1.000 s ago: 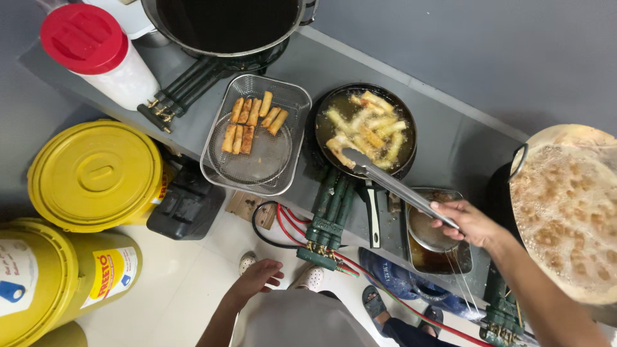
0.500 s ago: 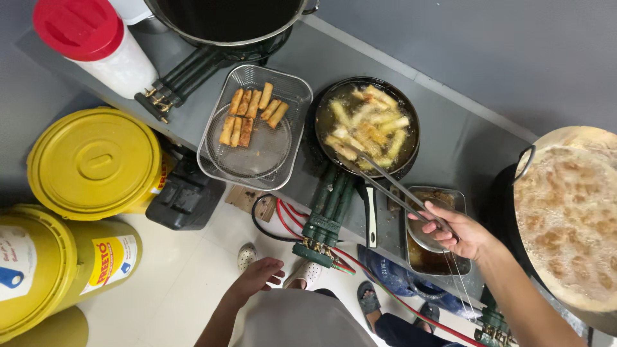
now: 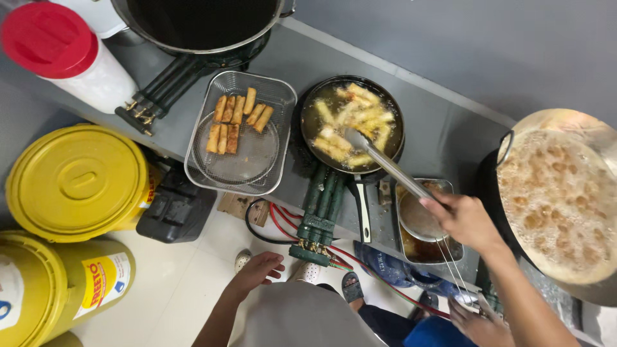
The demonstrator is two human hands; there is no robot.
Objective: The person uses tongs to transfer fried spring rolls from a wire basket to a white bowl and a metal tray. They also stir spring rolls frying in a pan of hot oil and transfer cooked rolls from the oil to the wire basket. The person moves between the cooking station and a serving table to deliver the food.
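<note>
- Over the frying pan (image 3: 352, 125), right hand (image 3: 464, 220) clenched on tongs (image 3: 385, 166); long axis runs up-left, tips among rolls (image 3: 350, 128) (probably gripping one, unclear).
- Left hand (image 3: 257, 270) hangs loose, empty, well away.

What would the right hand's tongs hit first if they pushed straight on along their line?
Probably the frying rolls in the oil of the black pan; the right hand's tongs already reach among them.

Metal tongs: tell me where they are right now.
In the head view, the long metal tongs are right of centre, held by the right hand, tips in the black frying pan among the frying rolls.
</note>
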